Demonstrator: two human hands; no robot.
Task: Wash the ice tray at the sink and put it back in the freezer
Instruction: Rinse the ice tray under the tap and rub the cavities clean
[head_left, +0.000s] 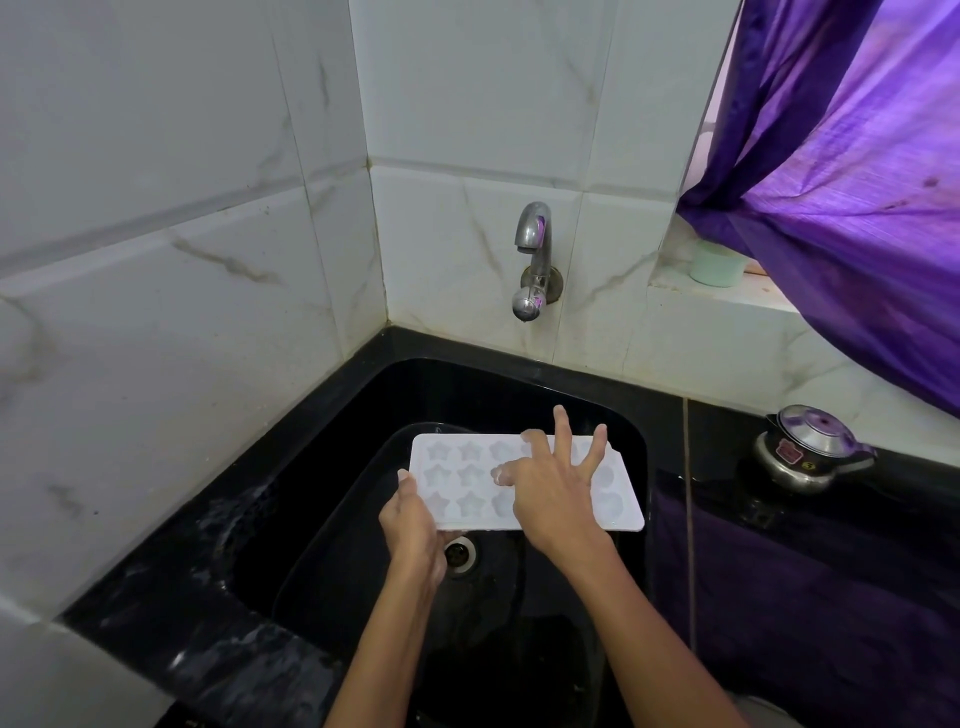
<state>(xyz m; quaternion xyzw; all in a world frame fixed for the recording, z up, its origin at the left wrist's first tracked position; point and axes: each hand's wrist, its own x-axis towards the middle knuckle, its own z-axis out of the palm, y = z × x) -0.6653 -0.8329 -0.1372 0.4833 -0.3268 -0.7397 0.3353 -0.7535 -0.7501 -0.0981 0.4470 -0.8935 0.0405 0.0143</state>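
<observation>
A white ice tray (467, 483) with star-shaped and round moulds is held level over the black sink (597, 410), above the drain (460, 553). My left hand (415, 525) grips the tray's near left corner, thumb on top and fingers underneath. My right hand (553, 483) lies across the tray's upper face with fingers spread, fingertips touching the moulds. The steel tap (532, 260) sticks out of the tiled wall behind the sink; I see no water running from it.
White marble-look tiles close the corner to the left and behind. A black counter (171, 618) surrounds the sink, wet on the left. A steel pressure cooker (810, 447) stands at the right. A purple curtain (857, 182) hangs over a ledge holding a green tub (717, 265).
</observation>
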